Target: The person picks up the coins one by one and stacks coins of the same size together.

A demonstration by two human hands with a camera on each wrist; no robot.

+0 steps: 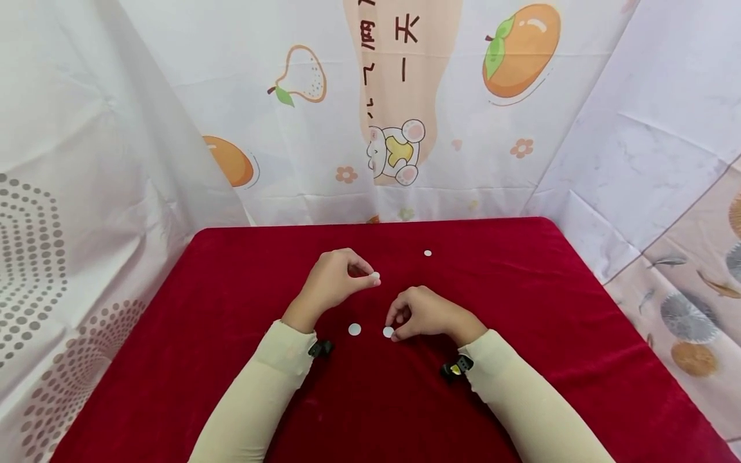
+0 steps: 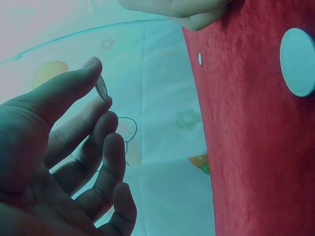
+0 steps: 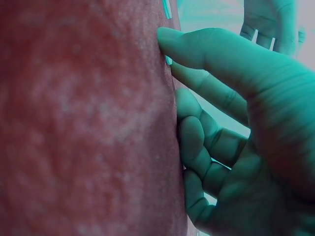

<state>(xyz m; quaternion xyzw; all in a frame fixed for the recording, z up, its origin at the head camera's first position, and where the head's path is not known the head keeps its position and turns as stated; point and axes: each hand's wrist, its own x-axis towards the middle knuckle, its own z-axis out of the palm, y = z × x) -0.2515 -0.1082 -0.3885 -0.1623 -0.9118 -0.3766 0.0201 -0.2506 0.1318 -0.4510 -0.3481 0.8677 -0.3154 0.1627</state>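
Note:
Raised over the red cloth, my left hand point(image 1: 332, 278) pinches a thin, coin-like white disc point(image 2: 101, 88) between thumb and index fingertip. Its other fingers are loosely bent in the left wrist view. My right hand point(image 1: 427, 313) is low at the cloth, thumb and index finger at opposite edges of another white disc point(image 1: 388, 332). Only a sliver of that disc shows between the fingertips in the right wrist view. Just left of it, a third white disc point(image 1: 354, 329) lies flat on the cloth.
One more small white disc point(image 1: 428, 253) lies farther back on the red cloth point(image 1: 243, 308). Printed curtains point(image 1: 278, 148) hang behind the table and at both sides. A dark wrist camera point(image 1: 457, 368) sits at the right cuff.

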